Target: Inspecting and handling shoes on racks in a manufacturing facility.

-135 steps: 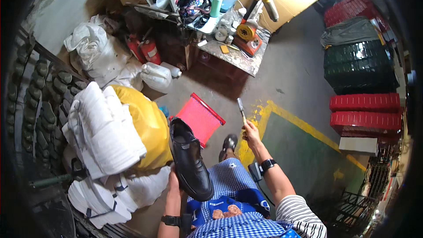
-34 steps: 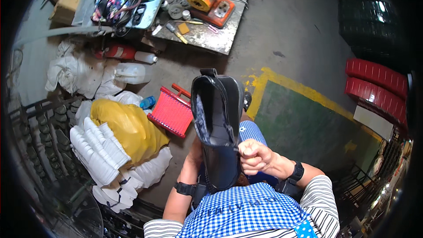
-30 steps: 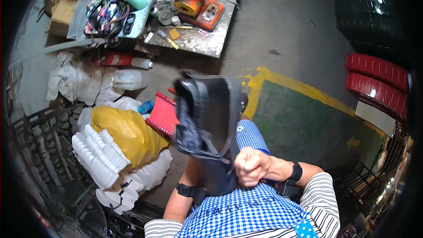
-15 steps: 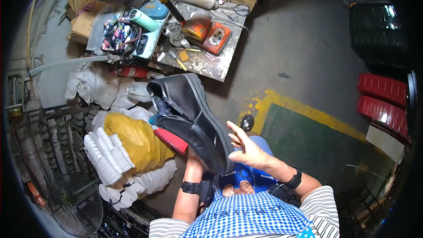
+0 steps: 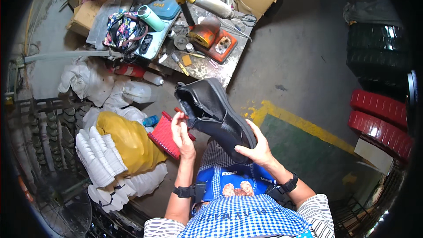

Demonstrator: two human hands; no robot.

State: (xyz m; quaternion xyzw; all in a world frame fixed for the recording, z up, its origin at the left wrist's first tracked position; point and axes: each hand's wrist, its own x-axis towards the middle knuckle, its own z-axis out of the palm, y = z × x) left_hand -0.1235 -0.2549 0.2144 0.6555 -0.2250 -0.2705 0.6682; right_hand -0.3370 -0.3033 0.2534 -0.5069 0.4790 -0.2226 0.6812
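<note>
A black leather shoe (image 5: 214,119) hangs tilted in front of me, its opening toward the upper left and its thick sole along the right side. My right hand (image 5: 257,147) grips the toe end, thumb over the upper and fingers along the sole. Beside the shoe's opening is my left hand (image 5: 183,140), fingers stretched and apart, holding nothing; whether a fingertip touches the shoe I cannot tell. Behind that hand is a red perforated stool or basket (image 5: 164,135).
A worn worktable (image 5: 211,71) ahead bears an orange-based tool (image 5: 224,46), small bottles and scissors. Left of me lie a yellow sack (image 5: 128,139) and stacked white padded pieces (image 5: 99,154). Red bins (image 5: 378,125) and dark green bins (image 5: 374,53) line the right.
The shoe has shifted right in view. My right hand, open before, has taken hold of its toe end; my left hand has let go of the lower side and moved up beside the opening.
</note>
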